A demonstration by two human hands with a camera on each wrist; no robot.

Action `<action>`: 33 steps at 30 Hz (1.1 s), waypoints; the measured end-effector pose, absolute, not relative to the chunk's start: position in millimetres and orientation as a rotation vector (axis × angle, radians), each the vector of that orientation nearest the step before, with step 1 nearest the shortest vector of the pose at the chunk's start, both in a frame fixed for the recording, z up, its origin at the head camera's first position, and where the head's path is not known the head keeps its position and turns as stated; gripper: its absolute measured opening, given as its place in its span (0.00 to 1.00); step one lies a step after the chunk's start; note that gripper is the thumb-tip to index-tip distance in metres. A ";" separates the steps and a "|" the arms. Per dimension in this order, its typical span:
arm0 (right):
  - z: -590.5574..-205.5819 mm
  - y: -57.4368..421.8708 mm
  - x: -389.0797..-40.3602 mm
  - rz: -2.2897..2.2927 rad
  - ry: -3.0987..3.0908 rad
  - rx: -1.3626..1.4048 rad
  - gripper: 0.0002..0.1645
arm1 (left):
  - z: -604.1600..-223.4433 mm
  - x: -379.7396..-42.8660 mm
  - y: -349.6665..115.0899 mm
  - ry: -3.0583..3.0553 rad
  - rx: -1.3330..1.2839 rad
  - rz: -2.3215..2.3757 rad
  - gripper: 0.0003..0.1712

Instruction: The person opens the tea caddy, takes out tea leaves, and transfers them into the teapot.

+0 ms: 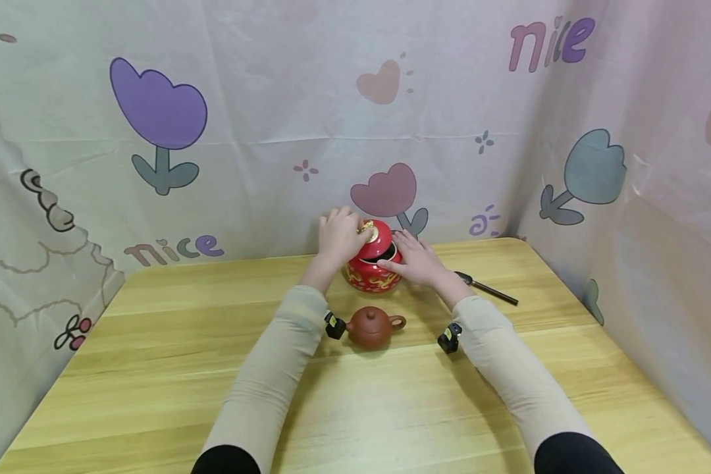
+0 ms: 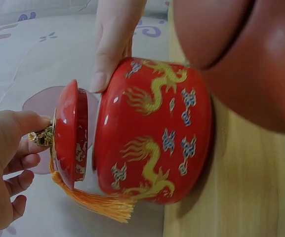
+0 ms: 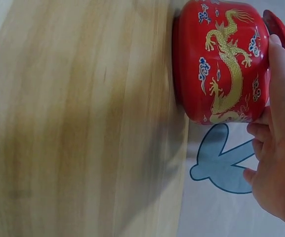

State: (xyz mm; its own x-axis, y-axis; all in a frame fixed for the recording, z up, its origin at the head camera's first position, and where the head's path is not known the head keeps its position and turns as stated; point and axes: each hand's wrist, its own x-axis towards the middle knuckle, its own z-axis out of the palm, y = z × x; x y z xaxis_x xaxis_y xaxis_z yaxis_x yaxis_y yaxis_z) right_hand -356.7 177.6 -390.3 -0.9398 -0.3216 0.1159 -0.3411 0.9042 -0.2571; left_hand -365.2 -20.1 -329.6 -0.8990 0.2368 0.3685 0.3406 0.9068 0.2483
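Observation:
A red jar [image 1: 373, 282] with golden dragons and small blue-white clouds stands upright near the table's back edge. Its dark mouth shows beneath the red lid [image 2: 68, 133], which is raised and tilted. My left hand [image 1: 339, 238] pinches the lid's gold knob [image 2: 43, 137] between thumb and fingers; an orange tassel [image 2: 105, 205] hangs from it. With my right hand [image 1: 417, 260] I hold the jar at its right side, thumb at the rim in the right wrist view and fingers around the shoulder.
A brown clay teapot [image 1: 370, 330] sits in front of the jar, near my left wrist camera. Right of my right hand lies a dark, slender long-handled tool [image 1: 493, 291]. A printed curtain [image 1: 261, 197] hangs behind the wooden table [image 1: 172, 368].

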 end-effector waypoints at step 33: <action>-390.8 177.7 -357.1 0.486 -2.998 0.517 0.55 | -335.2 -366.1 -5.7 -2.782 -0.481 -0.409 0.17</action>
State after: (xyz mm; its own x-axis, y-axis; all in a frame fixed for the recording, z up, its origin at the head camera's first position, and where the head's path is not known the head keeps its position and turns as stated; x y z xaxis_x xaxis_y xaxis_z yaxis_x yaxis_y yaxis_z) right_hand -357.1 177.7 -390.8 -0.9419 -0.3166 0.1122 -0.3359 0.8939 -0.2968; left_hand -366.1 -5.7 -335.2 -0.9029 0.2812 0.3250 0.3629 0.9040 0.2260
